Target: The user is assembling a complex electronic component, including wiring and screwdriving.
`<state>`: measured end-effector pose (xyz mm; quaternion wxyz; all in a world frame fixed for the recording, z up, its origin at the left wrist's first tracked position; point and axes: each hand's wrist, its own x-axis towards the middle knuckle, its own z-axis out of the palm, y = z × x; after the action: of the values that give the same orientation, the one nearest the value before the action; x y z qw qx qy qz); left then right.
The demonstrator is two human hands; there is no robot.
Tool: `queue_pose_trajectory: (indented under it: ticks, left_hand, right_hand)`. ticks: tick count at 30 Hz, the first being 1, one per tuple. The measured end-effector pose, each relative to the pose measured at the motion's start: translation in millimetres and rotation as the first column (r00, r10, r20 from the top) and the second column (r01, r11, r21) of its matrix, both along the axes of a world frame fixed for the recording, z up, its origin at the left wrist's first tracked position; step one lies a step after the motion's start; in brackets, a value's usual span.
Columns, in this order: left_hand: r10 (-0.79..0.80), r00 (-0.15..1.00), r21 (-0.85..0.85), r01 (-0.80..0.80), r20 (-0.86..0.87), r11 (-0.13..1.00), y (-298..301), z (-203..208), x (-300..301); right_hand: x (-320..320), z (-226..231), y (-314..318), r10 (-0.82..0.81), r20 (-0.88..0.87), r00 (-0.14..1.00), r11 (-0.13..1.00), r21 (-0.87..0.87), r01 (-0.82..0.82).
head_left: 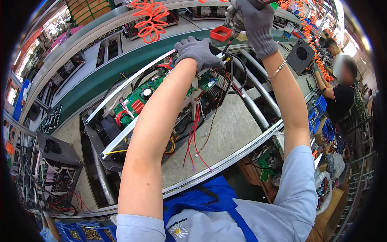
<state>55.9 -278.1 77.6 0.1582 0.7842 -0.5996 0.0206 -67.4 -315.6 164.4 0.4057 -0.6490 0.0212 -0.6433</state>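
Note:
My right hand (pixel 258 30), in a grey glove, is closed round a power screwdriver (pixel 238 23). The driver's bit slants down to the far end of an open electronics chassis (pixel 117 141). On that same end lies my left hand (pixel 193 51), also gloved in grey, its fingers spread over the frame beside the bit. Inside the chassis sit a green circuit board (pixel 155 86), coils and cables. Loose red wires (pixel 194 137) hang from its near side. My left forearm hides part of the board, and the screw under the bit is too small to make out.
Metal rollers (pixel 256 109) and a bench plate (pixel 225 133) surround the chassis. A red tray (pixel 221 34) stands beyond it. Orange coiled air hoses (pixel 149 20) hang overhead. Another unit with a fan (pixel 51 146) is at left; a co-worker (pixel 340 92) is at right.

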Motion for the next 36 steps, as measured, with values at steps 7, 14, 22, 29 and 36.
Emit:
queue_pose_trajectory:
  ticks: [7, 14, 22, 29, 36]
  left_hand:
    - [-0.009, 1.0, 0.012, 0.009, 0.023, 1.0, -0.2, 1.9, -0.6]
    - [0.014, 0.999, 0.017, -0.014, 0.037, 1.0, -3.5, 0.5, 0.6]
    - [0.009, 0.997, 0.035, -0.012, 0.082, 0.999, -6.1, -0.9, -2.9]
    - [0.011, 0.993, -0.045, -0.005, 0.117, 0.999, -3.0, -8.2, 3.1]
    - [0.135, 0.991, -0.286, -0.123, 0.021, 0.95, 14.9, -6.3, -70.6]
  right_hand:
    - [1.7, 13.8, -20.0, 0.023, -0.187, 0.982, 0.998, 0.067, -0.011]
    - [3.8, 20.8, -35.3, 0.109, -0.236, 0.966, 0.981, 0.182, -0.067]
    - [-5.4, 20.8, -61.1, 0.34, -0.258, 0.904, 0.924, 0.271, -0.27]
    - [-0.3, 23.0, -52.6, 0.406, -0.265, 0.874, 0.903, 0.264, -0.34]
    - [-6.7, 24.9, -66.8, 0.44, -0.271, 0.856, 0.883, 0.307, -0.356]
